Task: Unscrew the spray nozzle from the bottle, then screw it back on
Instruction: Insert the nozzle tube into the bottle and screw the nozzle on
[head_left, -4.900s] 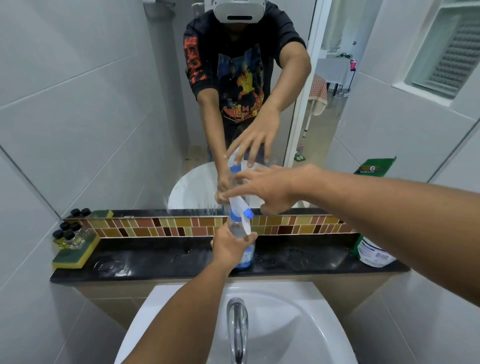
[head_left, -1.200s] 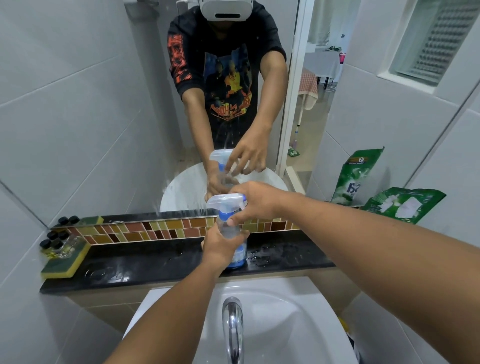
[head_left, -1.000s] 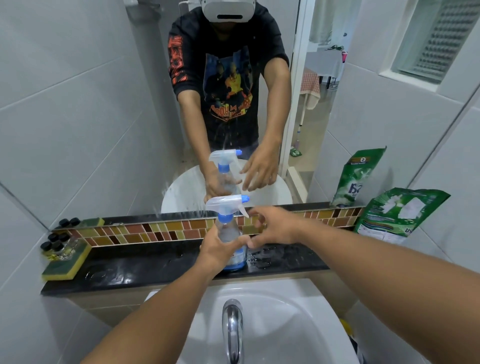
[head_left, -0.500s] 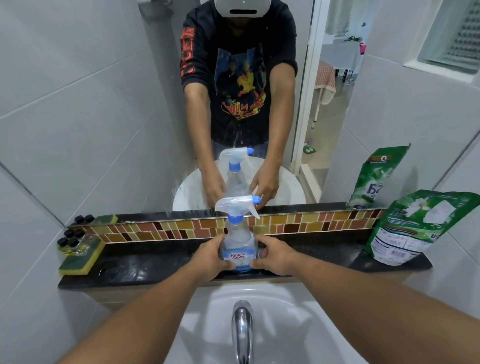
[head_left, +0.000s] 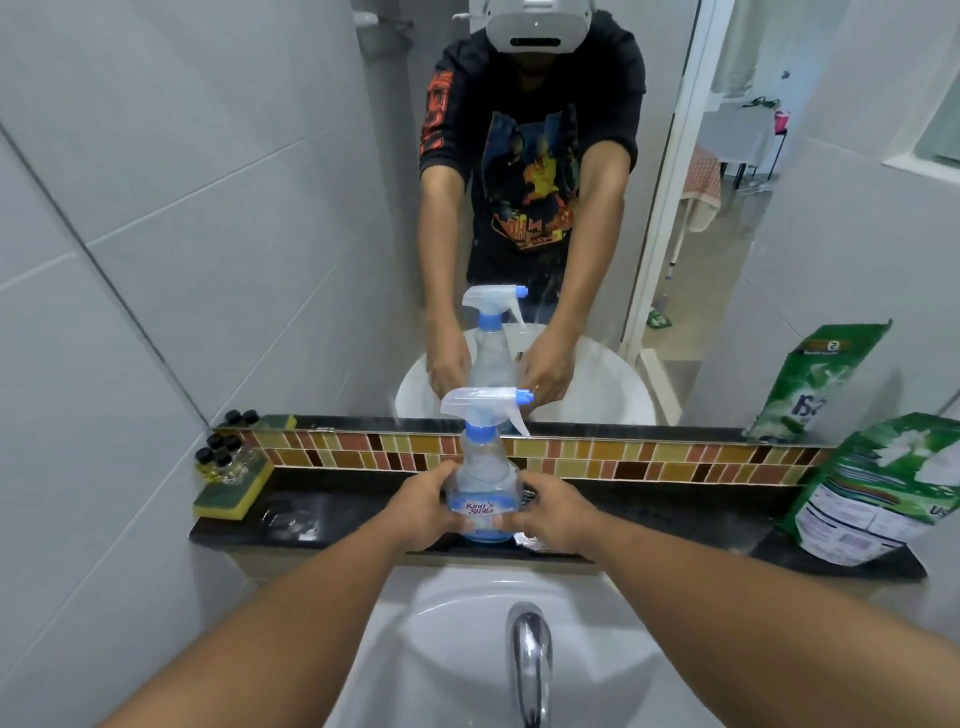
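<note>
A clear spray bottle (head_left: 483, 480) with a blue label stands upright on the black ledge (head_left: 337, 522) behind the sink. Its white nozzle (head_left: 480, 408) with a blue collar and blue tip sits on the neck, pointing right. My left hand (head_left: 421, 506) wraps the bottle's left side and my right hand (head_left: 553, 512) wraps its right side, both low on the body. Neither hand touches the nozzle.
A mirror (head_left: 519, 208) above the tiled strip reflects the bottle and a person. A green-yellow sponge (head_left: 231, 496) with small black-capped bottles sits at the ledge's left end. A green refill pouch (head_left: 878, 499) leans at the right. The white sink (head_left: 447, 665) and chrome tap (head_left: 530, 660) lie below.
My right hand left the nozzle and came down to the bottle's right side. The bottle now stands on the ledge between both hands, nozzle in place.
</note>
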